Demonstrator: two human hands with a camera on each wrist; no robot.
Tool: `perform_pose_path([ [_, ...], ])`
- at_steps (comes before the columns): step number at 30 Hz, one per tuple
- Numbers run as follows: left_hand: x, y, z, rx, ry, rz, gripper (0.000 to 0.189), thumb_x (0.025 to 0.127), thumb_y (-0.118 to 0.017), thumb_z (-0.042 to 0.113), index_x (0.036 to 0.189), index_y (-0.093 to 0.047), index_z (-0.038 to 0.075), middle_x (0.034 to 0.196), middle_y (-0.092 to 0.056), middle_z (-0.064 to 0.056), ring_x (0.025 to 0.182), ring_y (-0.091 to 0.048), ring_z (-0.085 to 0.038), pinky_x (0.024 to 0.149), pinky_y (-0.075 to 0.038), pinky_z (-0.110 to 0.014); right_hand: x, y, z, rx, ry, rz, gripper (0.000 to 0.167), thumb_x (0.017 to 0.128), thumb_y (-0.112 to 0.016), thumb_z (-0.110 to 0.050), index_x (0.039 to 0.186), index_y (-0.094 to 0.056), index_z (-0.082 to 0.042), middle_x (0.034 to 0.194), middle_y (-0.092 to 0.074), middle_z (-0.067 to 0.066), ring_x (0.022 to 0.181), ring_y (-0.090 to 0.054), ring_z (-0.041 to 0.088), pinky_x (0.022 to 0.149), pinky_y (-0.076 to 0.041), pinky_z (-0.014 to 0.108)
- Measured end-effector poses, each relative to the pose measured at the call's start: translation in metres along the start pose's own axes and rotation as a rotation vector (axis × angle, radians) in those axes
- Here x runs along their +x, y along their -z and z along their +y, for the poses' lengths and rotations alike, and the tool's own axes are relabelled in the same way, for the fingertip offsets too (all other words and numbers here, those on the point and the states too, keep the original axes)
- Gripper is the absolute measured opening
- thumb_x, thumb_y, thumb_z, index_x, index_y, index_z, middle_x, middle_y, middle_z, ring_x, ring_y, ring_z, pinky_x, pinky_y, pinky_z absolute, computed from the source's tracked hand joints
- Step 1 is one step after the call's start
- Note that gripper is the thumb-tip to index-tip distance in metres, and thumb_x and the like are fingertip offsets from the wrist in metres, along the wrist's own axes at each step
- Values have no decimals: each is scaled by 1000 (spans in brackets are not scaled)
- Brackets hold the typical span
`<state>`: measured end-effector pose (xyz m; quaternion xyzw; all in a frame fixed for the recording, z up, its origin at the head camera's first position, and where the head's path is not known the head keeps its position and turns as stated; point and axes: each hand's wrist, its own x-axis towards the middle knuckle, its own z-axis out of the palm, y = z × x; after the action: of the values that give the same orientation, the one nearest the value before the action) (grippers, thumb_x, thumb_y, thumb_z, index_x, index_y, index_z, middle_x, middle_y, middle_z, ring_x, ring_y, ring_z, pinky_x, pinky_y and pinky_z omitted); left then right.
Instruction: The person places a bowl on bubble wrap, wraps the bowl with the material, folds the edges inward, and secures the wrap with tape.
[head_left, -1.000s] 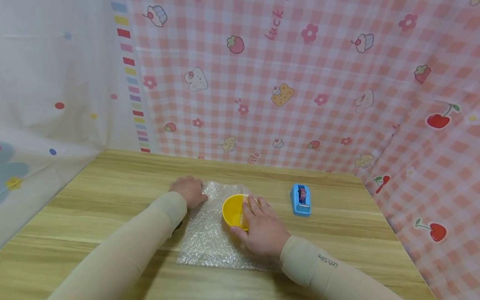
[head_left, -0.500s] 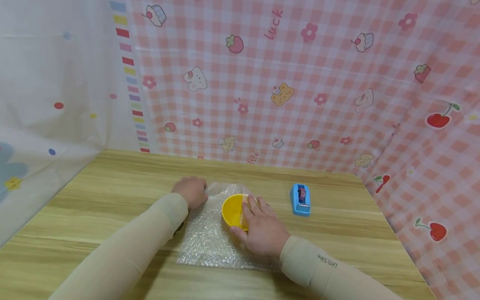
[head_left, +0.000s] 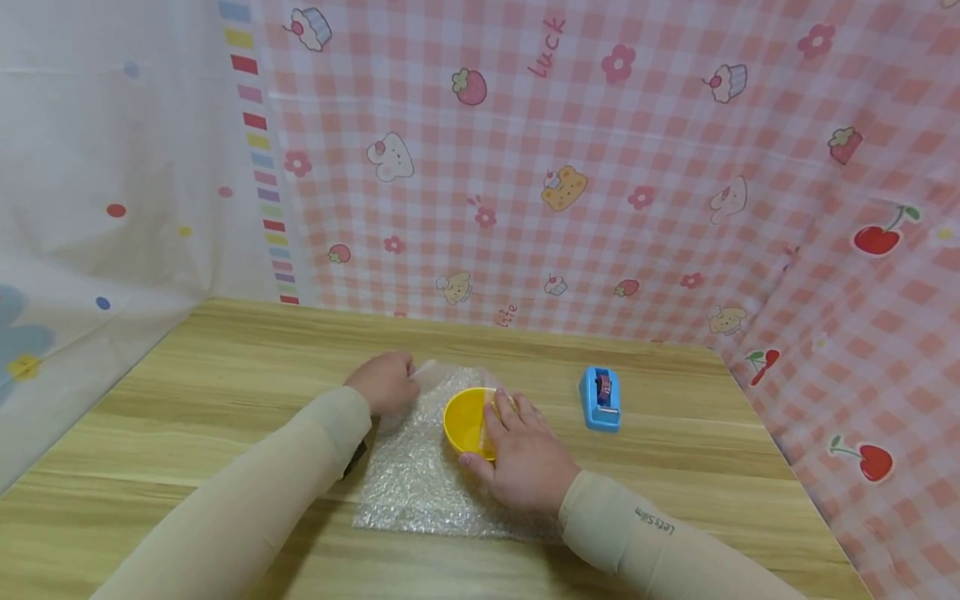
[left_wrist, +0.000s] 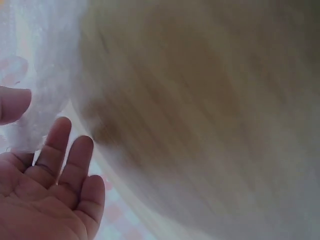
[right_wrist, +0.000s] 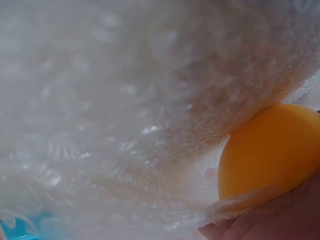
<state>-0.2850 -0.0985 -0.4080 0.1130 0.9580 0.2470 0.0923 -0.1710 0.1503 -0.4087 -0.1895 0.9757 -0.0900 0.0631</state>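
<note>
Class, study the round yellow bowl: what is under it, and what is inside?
The round yellow bowl rests on clear bubble wrap. Its left inside shows bare yellow; the rest is covered by that wrap, folded over, and the right hand.

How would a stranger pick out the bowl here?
On the wooden table, find the sheet of bubble wrap. On it is the bowl, partly under the right hand. It's round and bright yellow, unlike the blue tape dispenser further right.
</note>
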Motion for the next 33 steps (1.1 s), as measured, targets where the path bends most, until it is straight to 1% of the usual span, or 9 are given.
perform_pose_path([
  [4,0,0,1,-53,-31,13,13,94,-63,19,87,-55,11,77,-55,-3,73,-54,-19,63,-44,-30,0,0,0,2,-1,-3,88,105,-39,-69,166,-29,-7,177,-14,13,164,-14,41,134,-13,53],
  [13,-7,-1,12,-186,-50,38,20,97,-66,27,92,-55,12,82,-56,-4,76,-55,-21,66,-44,-31,0,1,0,-7,2,-6,88,105,-38,-70,167,-28,-7,177,-14,13,163,-14,42,134,-13,53],
  [15,-9,-3,15,-222,-56,45,20,97,-67,27,92,-55,12,83,-56,-4,76,-55,-21,65,-44,-31,0,1,0,-9,5,-4,88,105,-38,-70,166,-29,-7,177,-15,13,163,-14,42,134,-14,54],
  [20,-13,-5,20,-301,-101,68,15,93,-68,20,90,-55,12,85,-57,-5,77,-55,-22,66,-46,-31,0,1,-1,-19,8,0,88,105,-37,-70,166,-30,-7,177,-16,13,163,-16,42,134,-14,54],
  [24,-15,-6,23,-350,-128,73,14,91,-68,18,89,-55,12,86,-57,-5,79,-55,-21,66,-46,-31,0,1,-1,-22,11,3,88,105,-37,-70,166,-30,-7,177,-17,14,163,-16,42,134,-15,54],
  [29,-17,-8,25,-366,-174,74,13,90,-67,17,89,-54,13,84,-56,-4,78,-54,-20,67,-46,-30,0,1,-1,-19,16,6,88,105,-37,-69,166,-30,-6,177,-17,14,163,-16,42,134,-15,54],
  [33,-19,-9,27,-347,-244,79,13,90,-66,15,88,-53,13,82,-54,-2,77,-53,-19,68,-46,-31,0,1,-1,-15,21,14,88,105,-39,-68,165,-31,-5,176,-19,15,163,-17,42,133,-16,55],
])
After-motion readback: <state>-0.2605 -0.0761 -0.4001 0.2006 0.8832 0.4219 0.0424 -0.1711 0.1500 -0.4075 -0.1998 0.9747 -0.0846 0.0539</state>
